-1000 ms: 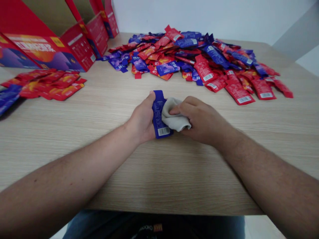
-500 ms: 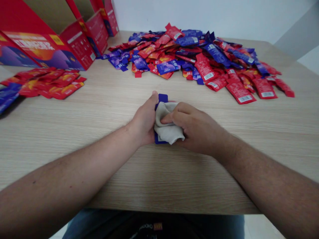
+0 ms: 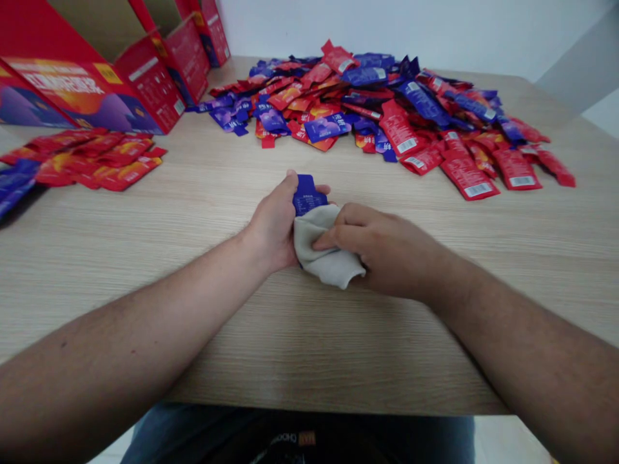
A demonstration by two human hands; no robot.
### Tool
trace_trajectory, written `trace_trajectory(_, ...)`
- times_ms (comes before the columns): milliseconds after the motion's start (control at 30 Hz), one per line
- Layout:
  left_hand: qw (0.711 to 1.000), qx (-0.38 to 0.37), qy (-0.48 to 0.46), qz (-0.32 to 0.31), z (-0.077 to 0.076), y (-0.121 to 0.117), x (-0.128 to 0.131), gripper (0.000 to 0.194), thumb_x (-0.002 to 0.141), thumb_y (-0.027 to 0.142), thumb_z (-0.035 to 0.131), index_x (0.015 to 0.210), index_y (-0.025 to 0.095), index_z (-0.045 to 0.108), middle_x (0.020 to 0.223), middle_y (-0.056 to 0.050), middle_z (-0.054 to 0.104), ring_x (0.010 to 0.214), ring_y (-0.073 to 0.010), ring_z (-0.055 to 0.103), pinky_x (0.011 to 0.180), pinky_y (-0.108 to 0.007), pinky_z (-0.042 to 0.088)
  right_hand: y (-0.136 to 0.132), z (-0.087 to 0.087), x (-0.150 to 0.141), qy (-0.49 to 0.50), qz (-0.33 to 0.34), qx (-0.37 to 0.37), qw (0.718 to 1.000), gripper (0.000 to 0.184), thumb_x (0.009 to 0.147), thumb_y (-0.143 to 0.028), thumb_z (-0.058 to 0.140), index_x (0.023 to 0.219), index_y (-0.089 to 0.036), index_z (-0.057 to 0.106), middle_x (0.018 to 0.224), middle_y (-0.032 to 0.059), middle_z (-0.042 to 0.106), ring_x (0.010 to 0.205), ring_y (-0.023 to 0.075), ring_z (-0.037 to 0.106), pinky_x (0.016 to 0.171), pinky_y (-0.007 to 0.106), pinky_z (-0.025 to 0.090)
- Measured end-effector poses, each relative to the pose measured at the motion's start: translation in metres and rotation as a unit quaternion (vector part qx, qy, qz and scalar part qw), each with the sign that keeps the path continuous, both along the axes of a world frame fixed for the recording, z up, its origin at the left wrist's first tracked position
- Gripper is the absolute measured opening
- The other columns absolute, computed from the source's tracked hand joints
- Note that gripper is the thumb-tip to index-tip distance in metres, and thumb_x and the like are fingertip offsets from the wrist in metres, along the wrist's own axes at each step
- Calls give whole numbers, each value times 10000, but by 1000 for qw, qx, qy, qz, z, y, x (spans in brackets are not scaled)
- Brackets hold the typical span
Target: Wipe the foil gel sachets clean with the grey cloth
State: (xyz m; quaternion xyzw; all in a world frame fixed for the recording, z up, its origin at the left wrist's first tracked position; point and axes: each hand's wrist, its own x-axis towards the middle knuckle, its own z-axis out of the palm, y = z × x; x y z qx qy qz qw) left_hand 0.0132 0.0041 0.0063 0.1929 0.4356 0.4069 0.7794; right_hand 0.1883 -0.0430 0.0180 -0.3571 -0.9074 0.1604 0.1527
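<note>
My left hand (image 3: 272, 225) grips a blue sachet (image 3: 306, 194) upright on the table, with the thumb along its side. Only the sachet's upper end shows, and its lower end is hidden. My right hand (image 3: 382, 250) presses a crumpled pale grey cloth (image 3: 323, 250) around that lower part. The cloth lies between my two hands, and the fingers of my right hand rest on it.
A large heap of red and blue sachets (image 3: 382, 109) lies ahead on the wooden table (image 3: 338, 348). A smaller red row (image 3: 91, 161) lies at left, with blue sachets (image 3: 17, 183) at the edge. Red cardboard boxes (image 3: 82, 90) stand behind it.
The cloth has slid down the sachet toward me, exposing its upper end and now hiding the barcode end. My right hand has shifted slightly toward me.
</note>
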Motion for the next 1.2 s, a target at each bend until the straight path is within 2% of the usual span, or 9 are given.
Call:
trace_trajectory(67,1000,-10,3,-2,0,0,1,592,1036,669,350,1066,199,707,763,-85,729,760,-272,745,744,-410,623,3,-1,2,13,-32,2,999,427,814,-216,788,1239,-235,748,1142,91,664,962,251,664,816,359,532)
trace_trajectory(233,1000,-10,13,14,1,-2,3,560,1042,638,384,1032,189,718,720,-82,721,760,-260,749,739,-379,622,0,-2,-2,-5,-5,-25,1000,403,814,-212,793,1213,-251,756,1125,69,673,926,234,665,813,353,538)
trace_trajectory(367,1000,-8,-27,-4,2,-7,9,540,1056,614,385,1021,190,717,765,-79,750,828,-263,773,769,-373,628,4,-7,-2,24,-105,72,992,439,819,-228,764,1257,-193,745,1106,116,679,971,277,650,839,394,537)
trace_trajectory(500,999,16,-40,-4,-2,-12,15,471,1064,547,436,1060,174,724,803,-74,776,894,-256,786,825,-357,627,7,-12,-3,59,-172,108,977,407,844,-245,746,1248,-193,735,1103,123,684,1010,296,630,865,412,539)
trace_trajectory(600,999,20,-33,-7,-4,-12,14,476,1051,570,460,1068,180,733,806,-76,779,868,-256,786,808,-360,629,5,-11,-6,55,-150,97,982,393,829,-223,751,1221,-200,741,1105,119,681,998,287,637,856,402,540)
trace_trajectory(767,1000,-13,11,-25,-2,-7,6,532,1042,617,421,1039,191,738,731,-78,741,701,-257,748,682,-378,617,-1,-4,-7,36,-44,19,998,377,799,-194,777,1176,-210,765,1080,94,678,966,259,660,818,368,542)
trace_trajectory(1000,1000,0,30,-3,-1,-5,4,534,1043,621,405,1018,189,717,732,-75,721,643,-232,707,672,-380,611,6,11,13,-9,53,-70,996,346,780,-151,785,1105,-271,797,1082,48,707,903,215,678,800,338,543)
trace_trajectory(1100,1000,-3,9,-9,-4,-4,4,556,1050,628,367,1001,191,706,750,-80,729,653,-236,713,674,-391,618,13,10,20,-23,33,-55,998,334,777,-183,803,1099,-268,800,1048,56,715,914,233,683,815,354,546)
trace_trajectory(1200,1000,1,-20,-18,-5,-6,7,528,1069,577,356,982,188,702,759,-82,740,706,-244,740,711,-391,631,18,0,18,0,-71,27,997,381,800,-207,776,1180,-231,782,1056,94,700,933,265,668,827,388,540)
